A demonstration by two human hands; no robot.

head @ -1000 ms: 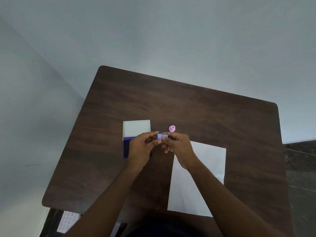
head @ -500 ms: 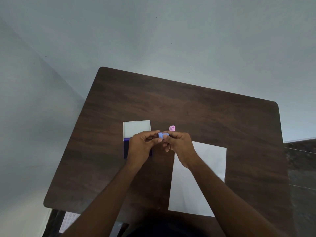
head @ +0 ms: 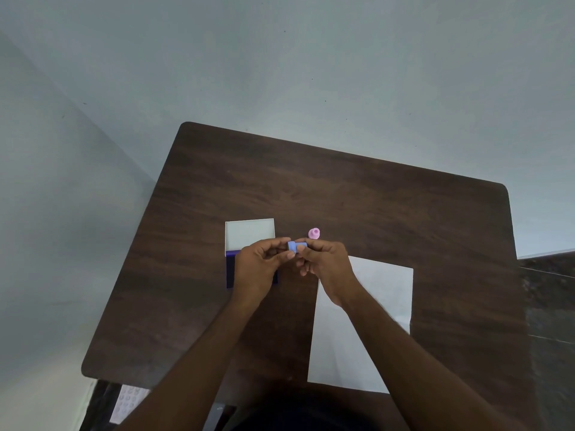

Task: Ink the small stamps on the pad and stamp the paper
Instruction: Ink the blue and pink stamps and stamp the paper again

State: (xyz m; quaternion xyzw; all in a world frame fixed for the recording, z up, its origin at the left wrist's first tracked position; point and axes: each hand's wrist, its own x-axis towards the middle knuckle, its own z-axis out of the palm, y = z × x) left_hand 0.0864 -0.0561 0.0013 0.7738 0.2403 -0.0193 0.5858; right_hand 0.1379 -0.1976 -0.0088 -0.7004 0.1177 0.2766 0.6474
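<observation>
A small blue stamp (head: pixel 292 246) is pinched between the fingertips of my left hand (head: pixel 259 269) and my right hand (head: pixel 326 262), raised a little above the table. A pink stamp (head: pixel 314 233) stands on the wood just beyond my right fingers. The ink pad (head: pixel 229 272) lies open under my left hand, its dark purple base mostly hidden, its white lid (head: pixel 250 234) flipped back behind. A white sheet of paper (head: pixel 373 306) lies to the right, partly under my right forearm.
The dark wooden table (head: pixel 342 197) stands in a corner against pale walls. Below its front left edge a printed sheet (head: pixel 129 399) shows on the floor. A dark floor strip (head: pixel 550 306) runs along the right.
Both hands stay together on the blue stamp, with only slight finger shifts. The view has drifted slightly.
</observation>
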